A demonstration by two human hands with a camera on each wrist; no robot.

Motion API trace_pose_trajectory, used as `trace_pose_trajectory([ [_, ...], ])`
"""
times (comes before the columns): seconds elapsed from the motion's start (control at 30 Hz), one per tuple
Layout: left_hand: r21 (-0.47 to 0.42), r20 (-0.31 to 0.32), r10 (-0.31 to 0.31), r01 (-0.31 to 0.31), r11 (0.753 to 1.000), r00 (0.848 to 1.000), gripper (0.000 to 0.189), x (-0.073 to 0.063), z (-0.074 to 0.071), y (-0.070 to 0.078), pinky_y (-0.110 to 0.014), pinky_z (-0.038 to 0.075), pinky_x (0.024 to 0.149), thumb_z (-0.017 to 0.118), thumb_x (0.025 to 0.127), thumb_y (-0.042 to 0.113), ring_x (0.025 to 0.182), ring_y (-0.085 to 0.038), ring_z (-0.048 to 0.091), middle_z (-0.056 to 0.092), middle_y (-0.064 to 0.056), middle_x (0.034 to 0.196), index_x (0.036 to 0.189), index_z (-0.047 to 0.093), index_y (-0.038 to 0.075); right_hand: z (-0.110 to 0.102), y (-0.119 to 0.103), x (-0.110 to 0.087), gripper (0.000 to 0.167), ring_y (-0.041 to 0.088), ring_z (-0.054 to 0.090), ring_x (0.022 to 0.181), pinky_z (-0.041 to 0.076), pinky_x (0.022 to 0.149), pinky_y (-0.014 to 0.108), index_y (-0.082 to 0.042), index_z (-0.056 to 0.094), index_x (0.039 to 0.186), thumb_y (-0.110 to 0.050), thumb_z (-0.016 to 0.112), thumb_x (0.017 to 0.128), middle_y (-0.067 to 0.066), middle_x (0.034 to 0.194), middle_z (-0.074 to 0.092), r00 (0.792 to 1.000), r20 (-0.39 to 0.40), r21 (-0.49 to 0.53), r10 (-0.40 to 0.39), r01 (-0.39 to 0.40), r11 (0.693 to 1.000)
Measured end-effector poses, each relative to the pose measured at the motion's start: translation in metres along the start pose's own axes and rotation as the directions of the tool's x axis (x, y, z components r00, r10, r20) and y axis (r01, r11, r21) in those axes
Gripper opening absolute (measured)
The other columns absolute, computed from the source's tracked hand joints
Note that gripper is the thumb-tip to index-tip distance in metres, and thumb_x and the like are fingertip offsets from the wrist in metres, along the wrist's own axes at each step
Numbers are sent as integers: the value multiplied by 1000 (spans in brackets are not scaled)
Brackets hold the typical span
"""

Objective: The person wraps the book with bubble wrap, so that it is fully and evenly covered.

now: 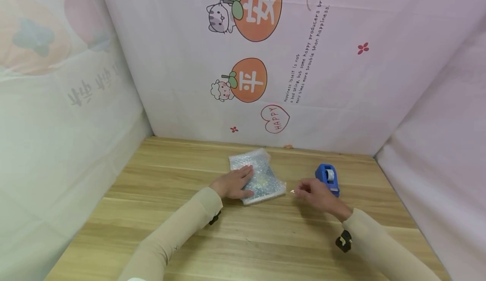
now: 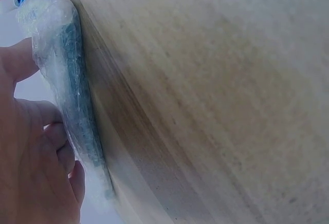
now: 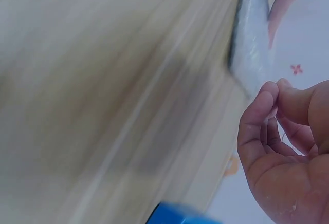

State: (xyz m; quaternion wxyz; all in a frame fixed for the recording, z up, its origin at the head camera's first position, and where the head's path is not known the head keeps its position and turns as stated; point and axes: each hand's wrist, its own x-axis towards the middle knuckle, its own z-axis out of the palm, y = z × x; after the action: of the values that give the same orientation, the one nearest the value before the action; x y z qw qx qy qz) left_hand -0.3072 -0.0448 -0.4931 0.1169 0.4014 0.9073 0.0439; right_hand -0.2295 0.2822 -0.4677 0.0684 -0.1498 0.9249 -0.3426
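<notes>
A flat package in clear bubble wrap (image 1: 265, 179) lies on the wooden table, something bluish-green showing through. My left hand (image 1: 237, 183) rests on its left part, fingers extended and thumb spread along the near edge. In the left wrist view the fingers press on the top face of the package (image 2: 77, 90). To the right of it, my right hand (image 1: 315, 194) pinches a small shiny piece of clear tape between thumb and index finger. The right wrist view shows those fingertips meeting, the hand (image 3: 288, 147) held above the table.
A blue tape dispenser (image 1: 322, 171) with a roll in it stands just behind and right of my right hand. White printed cloth (image 1: 190, 61) hangs at the back, with pale cloth along both sides of the table (image 1: 235, 247).
</notes>
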Motion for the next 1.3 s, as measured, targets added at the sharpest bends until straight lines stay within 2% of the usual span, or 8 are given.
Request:
trace_pose_trajectory([
  [0.3,8,8,-8,8,1000,1000,86,2,1,0,-44,20,136,42,109,60,167,-30,13,11,-13,179,169,16,4,18,-31,31,17,15,56,74,48,62,24,-2,70,99,-14,62,107,8,84,67,999,31,33,-11,10,999],
  [0.47,18,4,-16,16,1000,1000,86,3,1,-1,-41,20,136,41,109,61,167,-28,13,11,-11,179,169,16,5,27,-42,49,18,13,55,74,48,62,25,-3,72,99,-16,62,107,2,82,64,1000,30,29,4,-5,1000],
  [0.6,9,1,-14,14,1000,1000,86,3,2,-2,-42,20,136,41,109,61,167,-28,13,11,-12,179,169,16,5,33,-49,61,19,13,55,73,47,61,25,-1,73,99,-15,62,107,3,82,65,999,22,29,27,-28,999],
  [0.7,1,3,-16,16,1000,1000,86,3,2,-2,-42,20,136,42,109,60,167,-28,13,11,-12,179,169,17,5,38,-53,68,21,13,56,74,47,62,25,0,75,99,-15,63,106,4,82,66,996,19,53,83,-84,995],
  [0.87,10,11,-26,25,1000,1000,85,3,2,-1,-41,21,136,42,109,60,167,-26,13,11,-10,180,170,17,6,41,-62,76,26,12,55,71,47,67,25,0,74,86,-16,64,104,0,74,64,979,43,136,201,-205,969],
  [1.03,12,17,-29,29,999,999,84,2,1,-1,-41,21,136,43,109,58,167,-26,13,11,-10,180,169,17,5,37,-63,85,34,11,45,57,42,61,25,-3,65,68,-14,64,100,-3,61,54,967,132,213,219,-244,946],
  [1.17,2,21,-38,38,999,999,84,1,0,-1,-41,20,136,44,109,57,167,-27,13,11,-10,180,169,17,5,35,-61,92,30,10,43,55,40,58,24,-3,65,69,-13,65,97,-2,60,54,952,208,253,224,-274,928],
  [1.3,10,15,-35,35,999,999,84,1,1,-1,-41,19,136,44,109,57,167,-27,13,12,-11,179,169,17,5,34,-59,97,25,10,45,56,41,59,24,-1,67,74,-10,66,98,-1,63,57,926,264,306,270,-346,887],
])
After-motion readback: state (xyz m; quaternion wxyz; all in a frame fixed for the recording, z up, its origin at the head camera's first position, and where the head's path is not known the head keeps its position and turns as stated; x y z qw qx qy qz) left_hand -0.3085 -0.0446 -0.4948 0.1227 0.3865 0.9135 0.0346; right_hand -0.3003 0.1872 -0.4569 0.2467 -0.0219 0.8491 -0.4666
